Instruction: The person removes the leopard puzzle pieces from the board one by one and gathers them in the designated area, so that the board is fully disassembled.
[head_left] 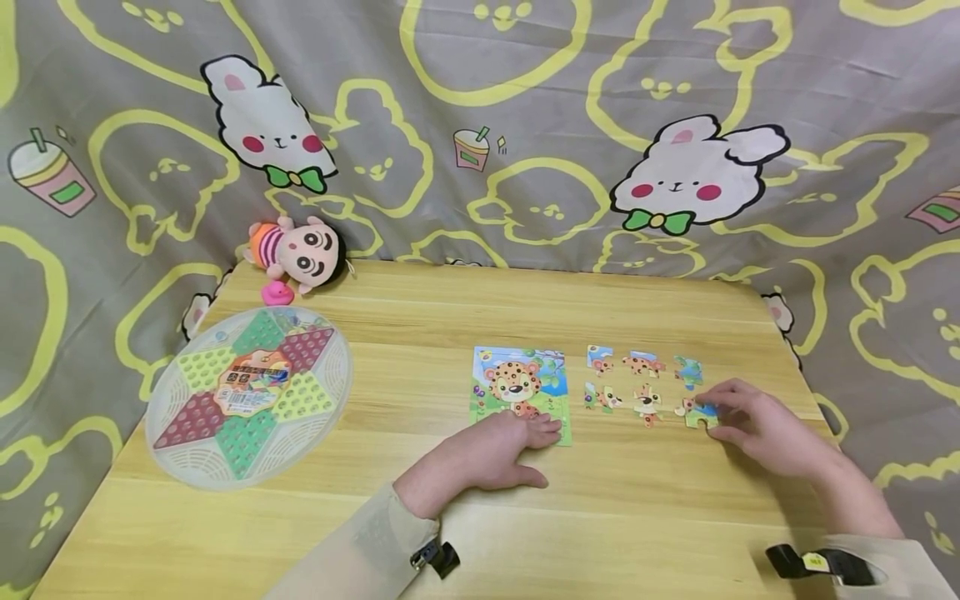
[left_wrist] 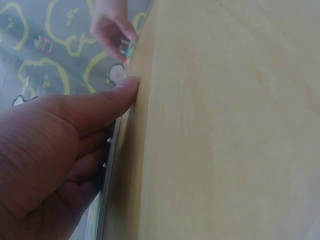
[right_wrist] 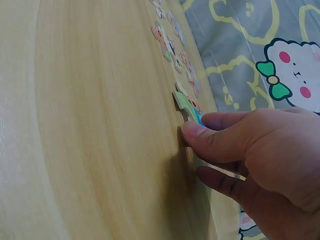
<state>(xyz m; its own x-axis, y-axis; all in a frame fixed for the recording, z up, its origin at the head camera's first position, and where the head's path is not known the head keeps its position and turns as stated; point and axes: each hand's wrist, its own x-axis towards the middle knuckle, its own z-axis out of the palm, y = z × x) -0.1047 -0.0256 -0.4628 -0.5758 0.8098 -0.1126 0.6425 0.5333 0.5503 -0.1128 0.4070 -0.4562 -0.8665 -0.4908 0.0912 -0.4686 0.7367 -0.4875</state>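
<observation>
My left hand (head_left: 501,454) lies with straight fingers over the lower part of a leopard picture board (head_left: 483,367). In the left wrist view its thumb stretches out over the wooden surface. At the right, my right hand (head_left: 772,425) pinches a blue and green jigsaw piece (head_left: 702,413) between thumb and fingers. The right wrist view shows that piece (right_wrist: 186,104) tilted slightly off the table, with a shadow under it. Several other jigsaw pieces (head_left: 647,400) with leopard parts lie in two spaced rows between the board and my right hand.
A round Chinese checkers board (head_left: 168,450) under clear wrapping lies at the left of the wooden table (head_left: 420,317). Behind it are a plush doll (head_left: 303,250) and a pink toy duck (head_left: 277,293). A patterned grey curtain (head_left: 540,225) hangs around the table's back and sides.
</observation>
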